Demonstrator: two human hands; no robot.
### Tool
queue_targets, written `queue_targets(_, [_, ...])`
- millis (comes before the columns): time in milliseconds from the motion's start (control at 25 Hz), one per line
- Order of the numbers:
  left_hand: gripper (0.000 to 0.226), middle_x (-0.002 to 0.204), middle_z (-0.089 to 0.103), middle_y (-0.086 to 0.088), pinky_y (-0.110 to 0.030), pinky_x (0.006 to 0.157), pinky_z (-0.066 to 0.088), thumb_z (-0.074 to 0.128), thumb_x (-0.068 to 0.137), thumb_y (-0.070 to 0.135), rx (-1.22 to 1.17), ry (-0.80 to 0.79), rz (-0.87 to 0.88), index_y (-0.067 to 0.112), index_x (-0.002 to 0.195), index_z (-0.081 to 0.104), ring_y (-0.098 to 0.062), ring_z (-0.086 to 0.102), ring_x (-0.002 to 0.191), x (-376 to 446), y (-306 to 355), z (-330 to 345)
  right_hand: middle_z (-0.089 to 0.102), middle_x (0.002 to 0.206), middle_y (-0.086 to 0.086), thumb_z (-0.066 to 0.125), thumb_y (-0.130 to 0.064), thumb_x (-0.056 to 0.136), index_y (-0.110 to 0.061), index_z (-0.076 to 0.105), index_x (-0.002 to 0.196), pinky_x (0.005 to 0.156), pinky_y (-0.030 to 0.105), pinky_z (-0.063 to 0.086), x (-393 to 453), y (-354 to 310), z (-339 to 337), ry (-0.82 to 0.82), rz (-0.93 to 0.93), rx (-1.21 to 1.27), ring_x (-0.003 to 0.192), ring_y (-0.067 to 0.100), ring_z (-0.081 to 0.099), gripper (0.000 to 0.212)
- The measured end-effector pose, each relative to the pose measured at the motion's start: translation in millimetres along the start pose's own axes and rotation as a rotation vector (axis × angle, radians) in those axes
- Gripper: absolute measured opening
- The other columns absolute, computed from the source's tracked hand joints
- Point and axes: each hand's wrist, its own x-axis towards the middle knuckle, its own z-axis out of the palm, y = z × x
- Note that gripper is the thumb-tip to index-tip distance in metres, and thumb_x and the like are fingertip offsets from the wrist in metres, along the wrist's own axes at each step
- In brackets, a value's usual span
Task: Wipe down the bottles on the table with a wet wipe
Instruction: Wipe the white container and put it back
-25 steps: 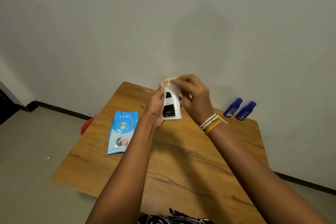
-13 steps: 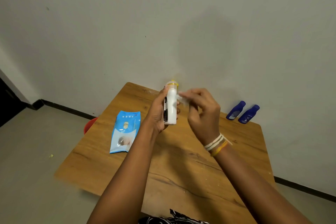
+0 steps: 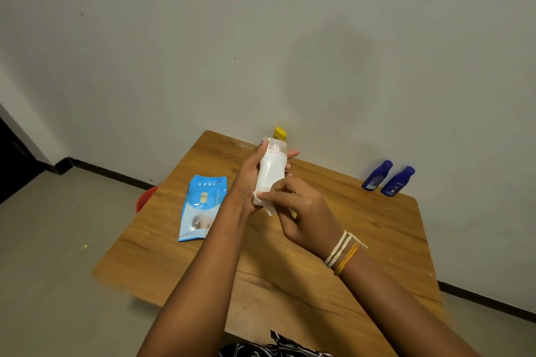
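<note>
White bottle [image 3: 271, 172] with yellow cap, held above the table [image 3: 377, 229] in the curled left hand [image 3: 246, 182]; right hand [image 3: 301, 211] pinches a wet wipe [image 3: 262, 201] against its base. Two blue bottles [image 3: 388, 178] stand far right, wipes pack [image 3: 200, 206] left.

- The white bottle's [image 3: 271, 172] lower end is hidden behind the wipe [image 3: 262, 203] and right hand [image 3: 301, 213].
- Left of the hands, a red tub [image 3: 145, 197] shows only its rim past the tabletop [image 3: 362, 229].
- Blue bottles' [image 3: 388, 178] labels: too small to read.
</note>
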Motion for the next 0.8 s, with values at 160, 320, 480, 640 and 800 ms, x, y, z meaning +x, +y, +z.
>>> queue_targets(160, [0.062,0.096,0.065,-0.011,-0.036,0.083,0.05,0.063,0.079,0.057,0.025,0.011,0.027,0.009,0.118,0.064,-0.023,0.063,0.087,-1.9,-3.9,-0.8,0.061,0.087,0.01,0.066,-0.003,0.079,-0.006,0.071,0.102,0.071,0.023,0.049,30.4,17.0,-17.3,0.292,0.135,-0.028,0.08,0.018,0.058,0.024])
queue_targets(320, [0.059,0.099,0.066,-0.012,-0.038,0.084,0.05,0.058,0.08,0.057,0.031,0.006,0.058,0.012,0.117,0.063,-0.025,0.063,0.091,-8.8,1.2,3.8,0.061,0.089,0.016,0.066,0.001,0.08,-0.002,0.069,0.109,0.073,0.026,0.05,46.3,18.4,-9.3,0.228,0.127,-0.136,0.082,0.025,0.058,0.029])
queue_targets(480, [0.073,0.081,0.062,-0.013,-0.029,0.062,0.052,0.042,0.085,0.061,0.072,0.015,0.043,0.004,0.129,0.054,-0.02,0.059,0.068,-14.4,8.3,-8.1,0.062,0.093,0.012,0.048,-0.023,0.09,-0.008,0.069,0.111,0.068,0.026,0.049,-4.0,1.7,4.8,-0.047,-0.026,-0.04,0.084,0.021,0.057,0.033])
queue_targets(640, [0.057,0.082,0.063,-0.014,-0.03,0.059,0.053,0.04,0.093,0.055,0.106,0.16,0.028,0.009,0.097,0.074,-0.022,0.062,0.064,-13.8,3.2,-8.3,0.057,0.089,0.01,0.053,-0.008,0.084,-0.007,0.069,0.109,0.069,0.017,0.046,9.0,15.2,-3.3,0.078,0.088,0.061,0.079,0.015,0.053,0.029])
queue_targets(800, [0.053,0.073,0.07,-0.012,-0.034,0.057,0.057,0.049,0.09,0.055,0.14,0.248,0.048,0.014,0.072,0.078,-0.024,0.068,0.062,-10.4,-3.2,-3.8,0.057,0.098,0.015,0.062,0.005,0.08,-0.004,0.066,0.113,0.074,0.018,0.047,46.8,29.8,-3.8,0.209,0.31,-0.028,0.086,0.02,0.056,0.034])
